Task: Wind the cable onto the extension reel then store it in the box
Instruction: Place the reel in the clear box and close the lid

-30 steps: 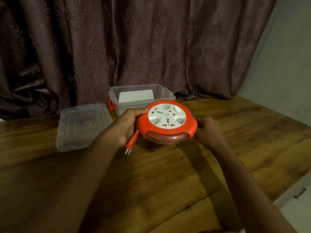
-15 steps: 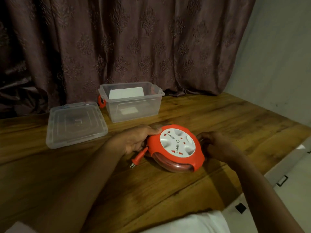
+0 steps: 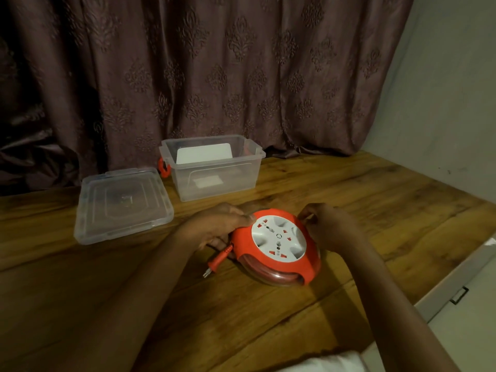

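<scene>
Since a second ago the round orange extension reel with a white socket face point(image 3: 279, 244) has come down from in front of the box, where both hands held it up, and now lies near the middle of the wooden desk point(image 3: 375, 200), tilted slightly toward the camera. The right hand point(image 3: 331, 228) has also shifted from cupping the reel's side to its far right rim.

The left hand point(image 3: 217, 226) has its grip grasping the reel's left edge, thumb on the orange rim beside the white face, fingers curled under the side. The right hand's grip is clenched in a pinch at the top right of the rim; what exactly it pinches there is too small to tell. The cable is wound inside the reel, showing as dark coils behind the clear lower band. The short orange plug point(image 3: 216, 263) sticks out at the reel's lower left and rests on the desk just below the left hand, its metal pins pointing to the near left.

The clear plastic storage box with an orange handle clip point(image 3: 212, 167) stands open toward the desk's far edge, apart from the reel, with a white card leaning inside. Its clear flat lid point(image 3: 123, 204) lies just left of it. A dark patterned curtain point(image 3: 214, 76) hangs behind the desk's far edge.
</scene>
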